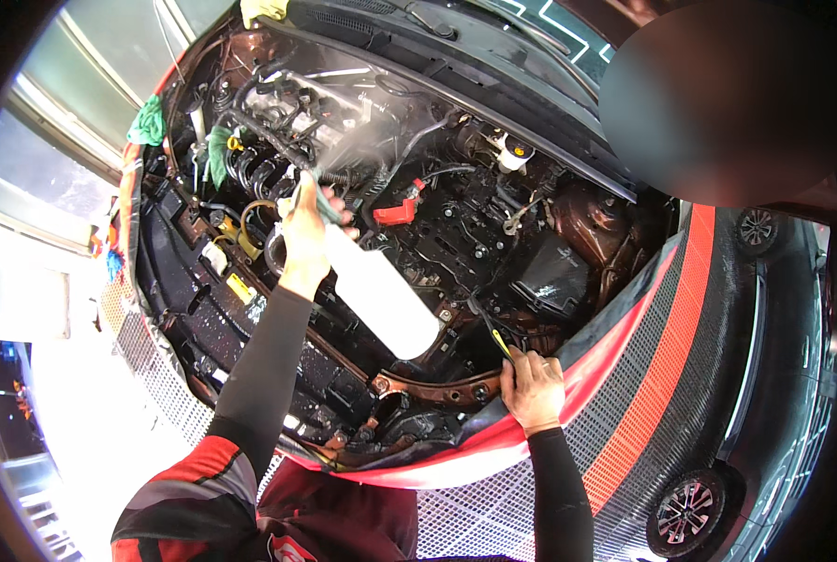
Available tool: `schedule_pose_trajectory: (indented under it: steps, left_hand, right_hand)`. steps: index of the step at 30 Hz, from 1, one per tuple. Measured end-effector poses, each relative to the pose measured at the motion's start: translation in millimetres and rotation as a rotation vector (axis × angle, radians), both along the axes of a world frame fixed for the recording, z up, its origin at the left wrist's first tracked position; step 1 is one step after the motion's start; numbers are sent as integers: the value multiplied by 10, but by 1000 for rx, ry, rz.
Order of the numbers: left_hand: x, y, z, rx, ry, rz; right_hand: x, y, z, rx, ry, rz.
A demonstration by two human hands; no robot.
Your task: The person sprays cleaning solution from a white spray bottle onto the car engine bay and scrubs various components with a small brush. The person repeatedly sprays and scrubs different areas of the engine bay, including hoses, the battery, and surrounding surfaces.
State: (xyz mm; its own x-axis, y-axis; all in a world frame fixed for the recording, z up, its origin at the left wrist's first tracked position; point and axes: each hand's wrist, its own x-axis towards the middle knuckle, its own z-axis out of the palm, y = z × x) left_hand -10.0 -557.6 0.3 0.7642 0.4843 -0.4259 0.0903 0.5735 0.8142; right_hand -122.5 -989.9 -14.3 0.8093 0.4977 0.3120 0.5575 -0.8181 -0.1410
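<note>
My left hand [311,229] is wrapped round the head of a white spray bottle [386,300], which tilts over the open engine bay. A pale mist [367,131] spreads from the nozzle over the engine parts [292,112] at the far left. Close to the front edge, my right hand [534,389] grips a slim tool with a yellow-and-black handle [501,343]. Its dark far end reaches down among the parts and is hard to make out. A red plastic cover [397,212] lies between the two hands, farther back.
A red-edged cover [493,464] drapes over the bay's front rim. Green cloths [147,122] hang at the left, and a yellow cloth [263,9] lies at the back. A white-bodied reservoir [514,153] stands at the rear. Another dark car [765,375] is parked on the right.
</note>
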Motion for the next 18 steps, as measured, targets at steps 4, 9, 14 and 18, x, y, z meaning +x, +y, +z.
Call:
schedule_pose_trajectory:
  steps: [4,9,14,18]
  left_hand:
    - [-491,-385,93,316,0,-179]
    - [-770,-652,335,563,271,-255]
    - [-932,-711,597,759,230,-286]
    - [-978,-687,711,830,382,-313]
  right_hand:
    - [-7,-39,-43,65,-48,-2]
    - [-13,-67,-68,125,-20,20]
    - [-3,-64,-101,121,-39,16]
    - [12,-47,-142,95,-45,6]
